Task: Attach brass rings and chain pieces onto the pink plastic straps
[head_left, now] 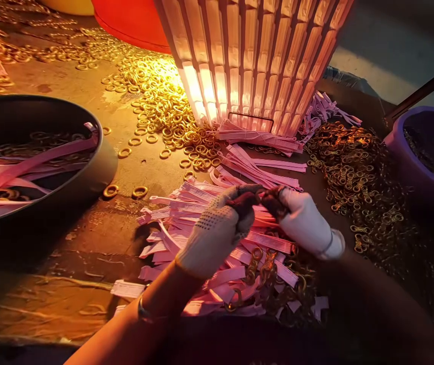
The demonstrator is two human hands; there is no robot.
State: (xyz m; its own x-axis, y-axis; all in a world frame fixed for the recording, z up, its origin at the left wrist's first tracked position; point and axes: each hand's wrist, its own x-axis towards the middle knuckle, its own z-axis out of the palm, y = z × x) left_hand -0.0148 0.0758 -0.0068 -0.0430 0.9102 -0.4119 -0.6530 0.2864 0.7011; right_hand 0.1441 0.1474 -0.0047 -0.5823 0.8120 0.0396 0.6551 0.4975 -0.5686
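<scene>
Pink straps, head view: heaped on the bench directly under and around both hands, lying crisscross, ends pointing several ways. Left hand gloved, fingers bent inward; right hand also gloved, same curl, its fingertips meeting or nearly meeting the left's. Spot too dark and small: couldn't tell how tight either grip was or what, if anything, was held. Gold rings spread beyond the left hand; brass clasps lay on the straps just nearer than the hands, a bigger clasp heap right of the right hand. Black tub with straps and rings well left of the left hand; purple basin past the clasp heap.

Risks, judged: any small part at the fingertips could slip, given gloves and shadow, and get lost in the pile. Crossed straps could snag clasps or drag neighbours. Loose rings beside the tub could roll if bumped.
</scene>
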